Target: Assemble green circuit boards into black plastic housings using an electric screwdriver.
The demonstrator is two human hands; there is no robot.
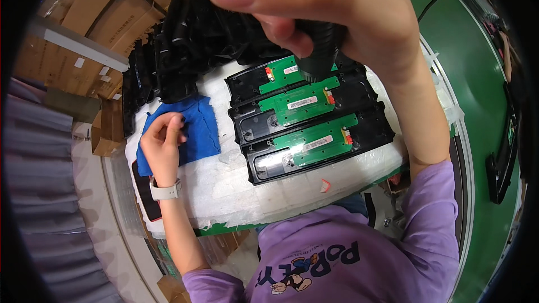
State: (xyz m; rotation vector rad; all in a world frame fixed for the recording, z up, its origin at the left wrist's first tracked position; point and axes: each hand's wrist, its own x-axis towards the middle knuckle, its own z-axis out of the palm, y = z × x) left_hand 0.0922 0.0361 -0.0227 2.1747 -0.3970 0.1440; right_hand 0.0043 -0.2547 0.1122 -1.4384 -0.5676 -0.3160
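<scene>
My right hand (365, 17) is close to the camera, its fingers wrapped round a black ribbed electric screwdriver (318, 59) that points down at the farthest green circuit board (275, 81). The tool's tip is hidden. Three long black plastic housings (365, 147) lie side by side, each with a green board in it. The middle board (286, 110) and the nearest board (331, 146) carry white labels and red-and-yellow connectors. Over a blue cloth (201, 129) my left hand (161, 148) is closed, fingertips pinched; what they hold, if anything, is too small to name.
More black plastic housings (185, 39) are piled at the back left. A dark phone-like slab (147, 193) lies by my left wrist. A small orange-red scrap (325, 186) rests on the white table cover (219, 191). Cardboard boxes (106, 11) stand beyond, and another black part (501, 163) lies far right.
</scene>
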